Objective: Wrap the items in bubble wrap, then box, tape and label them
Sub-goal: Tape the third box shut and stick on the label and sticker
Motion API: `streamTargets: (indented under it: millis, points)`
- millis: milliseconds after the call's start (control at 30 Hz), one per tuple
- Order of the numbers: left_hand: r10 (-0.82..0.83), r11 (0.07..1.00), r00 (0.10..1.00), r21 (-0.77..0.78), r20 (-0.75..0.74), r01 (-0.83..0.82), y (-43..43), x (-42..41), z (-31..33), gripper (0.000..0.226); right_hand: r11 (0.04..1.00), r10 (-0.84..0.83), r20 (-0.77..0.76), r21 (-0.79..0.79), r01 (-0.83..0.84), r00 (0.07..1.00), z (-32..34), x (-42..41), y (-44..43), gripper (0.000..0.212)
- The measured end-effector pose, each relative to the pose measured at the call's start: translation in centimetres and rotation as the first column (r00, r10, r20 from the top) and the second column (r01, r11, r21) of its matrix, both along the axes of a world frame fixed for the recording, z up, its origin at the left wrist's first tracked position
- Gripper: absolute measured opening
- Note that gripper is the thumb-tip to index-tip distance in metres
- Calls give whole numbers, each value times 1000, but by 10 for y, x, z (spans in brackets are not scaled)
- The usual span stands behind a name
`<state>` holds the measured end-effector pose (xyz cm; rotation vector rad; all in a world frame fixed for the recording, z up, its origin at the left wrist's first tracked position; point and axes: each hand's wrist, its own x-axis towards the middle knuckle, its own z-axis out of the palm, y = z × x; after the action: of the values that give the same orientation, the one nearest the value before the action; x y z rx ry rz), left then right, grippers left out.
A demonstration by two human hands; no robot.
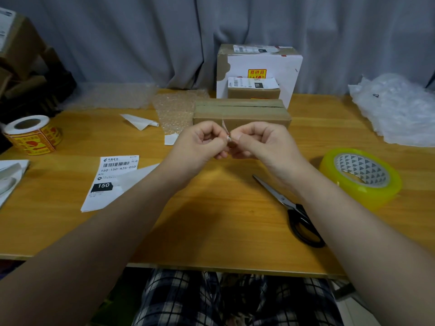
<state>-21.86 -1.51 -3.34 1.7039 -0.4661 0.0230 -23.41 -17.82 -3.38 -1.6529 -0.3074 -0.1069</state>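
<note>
Pinching one small sticker (226, 132) between left hand (200, 142) and right hand (261, 142), both with fingers curled tight on it. Just behind the knuckles, one taped brown box (242, 112) (two more boxes (259, 64) behind); nearby, one tape roll (367, 191), one scissors (282, 198).

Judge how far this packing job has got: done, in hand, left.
Done: the white box and small box behind carry labels; the front box looks closed. In hand: left hand and right hand pinch a small sticker. Left: the front box shows no label; a shipping label lies nearby.
</note>
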Motion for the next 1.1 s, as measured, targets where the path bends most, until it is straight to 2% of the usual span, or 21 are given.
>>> streamTargets:
  millis: [67, 167, 400, 500, 533, 600, 667, 767, 933, 1000, 1100]
  points:
    - [0, 1000, 1000, 11, 9, 0, 0, 0, -1, 14, 998, -12, 27, -54, 13, 1000, 0, 0, 1, 10]
    - [-12, 1000, 1000, 11, 14, 12, 0, -1, -1, 16, 996, -30, 55, -87, 35, 998, 1, 1, 3, 6]
    - [-51, 999, 999, 4, 12, 51, 2, 0, 1, 17, 998, 41, -86, 60, -36, 995, -1, 1, 1, 9]
    - [-62, 998, 998, -1, -33, 62, 1, 1, 3, 7, 999, -46, -32, -15, 46, 998, -3, 2, 4, 6]
    - [-55, 998, 998, 20, -28, 55, 0, 2, 3, 13, 997, -66, -9, -50, 65, 998, -4, 3, 4, 7]
    - [-50, 995, 999, 82, -7, 50, 0, 3, 4, 20, 994, -67, 13, -86, 68, 998, -2, 4, 4, 7]
    - [-83, 991, 997, 108, 4, 82, 2, 4, 6, 11, 995, -34, 6, -97, 34, 999, 1, 4, 2, 6]
    - [-186, 982, 983, 38, -15, 186, 8, 5, 7, 7, 996, 85, -101, 16, -84, 991, 7, 4, 0, 10]
    - [-322, 924, 939, -256, -125, 283, 8, 4, 6, 9, 933, 232, -244, 330, -145, 941, 10, 2, 2, 13]
    - [-309, 927, 941, -269, -142, 264, 8, 4, 6, 9, 917, 243, -244, 374, -140, 939, 8, 2, 3, 17]
    - [-250, 953, 959, -210, -135, 219, 9, 5, 4, 14, 915, 197, -225, 391, -97, 954, 6, 0, 5, 37]
